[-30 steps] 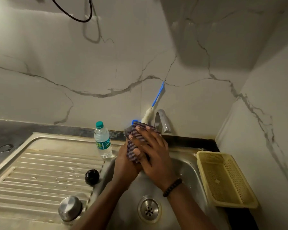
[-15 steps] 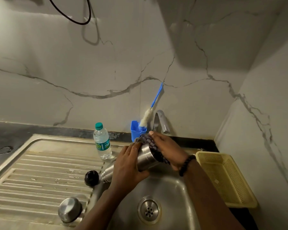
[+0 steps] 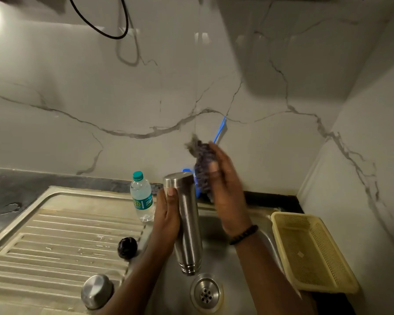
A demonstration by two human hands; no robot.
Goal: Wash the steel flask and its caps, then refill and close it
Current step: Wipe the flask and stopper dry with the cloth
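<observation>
Two hands over the sink, so starting big; the basin's steel and wet-looking, with a ribbed drainboard to the left. Steel flask is held over the basin, base up and mouth pointing down toward the drain; left hand wraps its upper half, thumb across the barrel near the base. Right hand sits just beside the flask's top end, fingers pinching a dark scrubber; it's motion-blurred, so can't say if the pad touches the metal. My guess on handling: rigid, smooth, probably slick if soapy; empty it should be light, but a dropped one would clang and dent; I'd grip mid-barrel with a full wrap, not fingertips. Yellow basket sits right of the basin; plastic water bottle stands at the back of the drainboard, likely the refill. Steel cap and the small black cap lie on the drainboard, well apart from the flask; both look small and fiddly.
</observation>
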